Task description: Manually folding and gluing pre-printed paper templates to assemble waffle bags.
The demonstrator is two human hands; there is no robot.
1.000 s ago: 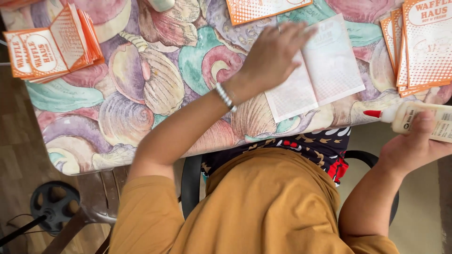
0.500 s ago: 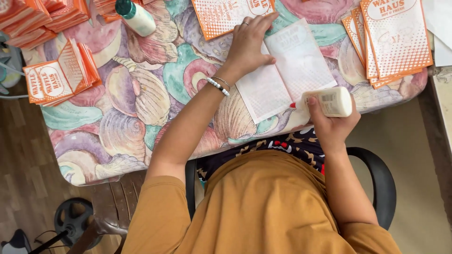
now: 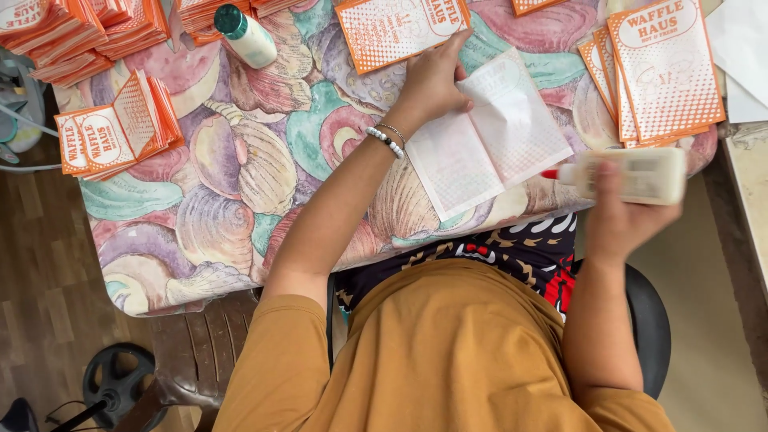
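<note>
On the shell-patterned tablecloth (image 3: 240,184), your left hand (image 3: 436,80) presses spread fingers flat on the unfolded white paper bag (image 3: 488,136) at about one o'clock from your chest. Your right hand (image 3: 620,220) curls around a glue bottle (image 3: 632,176), lying crosswise, red tip toward nine o'clock. No glue shows yet; finished orange stacks (image 3: 104,136) wait at ten o'clock.

Your left hand (image 3: 432,80) presses a matt white paper sheet, creased down its middle (image 3: 490,136), while your right hand (image 3: 620,216) grips a smooth, off-white plastic glue bottle with a red tip (image 3: 632,176). Beneath lies a slightly glossy shell-printed tablecloth in pink and teal (image 3: 240,168). Stacks of matt orange-and-white paper bags (image 3: 112,132) sit on it, beside a glossy white plastic bottle with a green cap (image 3: 246,35).
</note>
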